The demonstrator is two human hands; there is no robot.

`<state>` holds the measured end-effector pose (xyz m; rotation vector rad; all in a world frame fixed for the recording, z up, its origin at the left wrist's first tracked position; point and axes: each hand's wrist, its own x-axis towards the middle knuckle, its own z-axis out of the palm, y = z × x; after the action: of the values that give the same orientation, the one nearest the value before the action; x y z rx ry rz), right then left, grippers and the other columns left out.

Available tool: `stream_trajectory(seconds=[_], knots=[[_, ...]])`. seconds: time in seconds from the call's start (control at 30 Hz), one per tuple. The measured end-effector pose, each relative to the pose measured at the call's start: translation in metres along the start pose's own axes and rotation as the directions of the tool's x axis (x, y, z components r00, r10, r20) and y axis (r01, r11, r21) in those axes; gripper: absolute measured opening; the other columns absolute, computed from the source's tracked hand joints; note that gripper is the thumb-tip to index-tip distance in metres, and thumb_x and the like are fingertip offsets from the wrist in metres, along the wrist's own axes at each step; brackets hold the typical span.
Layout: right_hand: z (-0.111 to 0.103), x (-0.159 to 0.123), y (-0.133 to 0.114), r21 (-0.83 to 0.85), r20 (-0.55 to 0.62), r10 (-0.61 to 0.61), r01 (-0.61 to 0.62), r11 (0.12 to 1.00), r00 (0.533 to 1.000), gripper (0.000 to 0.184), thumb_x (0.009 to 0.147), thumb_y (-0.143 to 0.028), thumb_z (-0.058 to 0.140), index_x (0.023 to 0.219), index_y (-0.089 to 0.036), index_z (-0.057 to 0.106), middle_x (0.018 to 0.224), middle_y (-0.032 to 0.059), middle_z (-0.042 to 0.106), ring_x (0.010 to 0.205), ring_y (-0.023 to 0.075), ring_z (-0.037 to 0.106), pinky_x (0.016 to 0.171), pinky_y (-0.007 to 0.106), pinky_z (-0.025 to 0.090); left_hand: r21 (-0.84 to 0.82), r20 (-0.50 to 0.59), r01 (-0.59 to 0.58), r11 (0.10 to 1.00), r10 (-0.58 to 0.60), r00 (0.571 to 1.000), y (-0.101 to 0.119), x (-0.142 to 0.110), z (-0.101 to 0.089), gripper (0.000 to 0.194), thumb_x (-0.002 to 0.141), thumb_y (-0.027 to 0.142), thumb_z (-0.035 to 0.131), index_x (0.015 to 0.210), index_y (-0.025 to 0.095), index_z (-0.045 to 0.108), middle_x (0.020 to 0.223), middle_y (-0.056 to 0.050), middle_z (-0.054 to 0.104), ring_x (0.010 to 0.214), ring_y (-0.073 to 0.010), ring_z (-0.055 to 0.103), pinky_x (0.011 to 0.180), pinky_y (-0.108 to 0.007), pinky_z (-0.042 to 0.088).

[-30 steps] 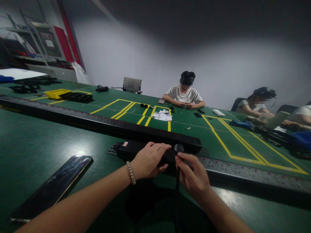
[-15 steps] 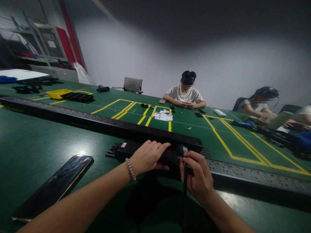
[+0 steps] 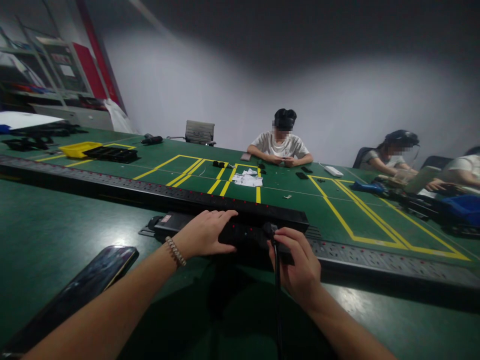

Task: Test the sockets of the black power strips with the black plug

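No legible txt from where I stand: label (image 3: 165, 218) on the black pwr strip (image 3: 243, 236) (pale, tiny) unreadable, ditto sheet (image 3: 67, 70) on cabinet (image 3: 88, 70).

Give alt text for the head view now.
The right hand pinches a corded black plug at a black power strip, where the left hand rests; whether the plug is inserted is unclear. A phone lies left on the green table; co-workers sit beyond.

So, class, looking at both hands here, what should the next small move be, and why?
Probably press the plug gently toward the power strip: the right hand pinches it right by the strip, and the left hand holds the strip. Whether its pins are seated is hidden.
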<state>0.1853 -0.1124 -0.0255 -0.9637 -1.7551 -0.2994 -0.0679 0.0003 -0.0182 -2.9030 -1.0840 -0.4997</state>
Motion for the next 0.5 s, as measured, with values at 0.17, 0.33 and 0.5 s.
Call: stream_trajectory(seconds=[0.17,0.33,0.5], knots=[[0.011,-0.004,0.007,0.038,0.056,-0.010,0.008,0.999,0.998,0.030,0.087,-0.006,0.068,0.114,-0.021,0.066,0.111,0.0097,0.070,0.100,0.0203,0.069,0.086,0.036,0.061,-0.049,-0.055,-0.007,0.999,0.005,0.998,0.022,0.004,0.008,0.083,0.080,0.060,0.071,0.144,0.018,0.042,0.134,-0.014,0.062,0.115,-0.0318,0.062,0.097,-0.044,0.045],[0.016,-0.002,0.011,0.026,0.073,-0.013,0.011,1.000,0.997,0.029,0.087,-0.005,0.069,0.112,-0.020,0.068,0.112,0.0104,0.071,0.104,0.0210,0.070,0.089,0.036,0.061,-0.036,-0.076,-0.023,0.999,0.020,0.997,0.033,0.006,0.013,0.078,0.082,0.057,0.070,0.143,0.019,0.042,0.132,-0.013,0.063,0.114,-0.0321,0.061,0.095,-0.044,0.044],[0.016,0.000,0.010,0.043,0.081,-0.025,0.021,0.999,0.996,0.030,0.087,-0.005,0.069,0.113,-0.021,0.068,0.112,0.0096,0.070,0.103,0.0199,0.070,0.087,0.035,0.062,-0.034,-0.068,-0.028,0.999,0.026,0.997,0.035,0.007,0.014,0.075,0.084,0.056,0.069,0.143,0.019,0.042,0.130,-0.013,0.064,0.113,-0.0319,0.061,0.095,-0.044,0.043]])
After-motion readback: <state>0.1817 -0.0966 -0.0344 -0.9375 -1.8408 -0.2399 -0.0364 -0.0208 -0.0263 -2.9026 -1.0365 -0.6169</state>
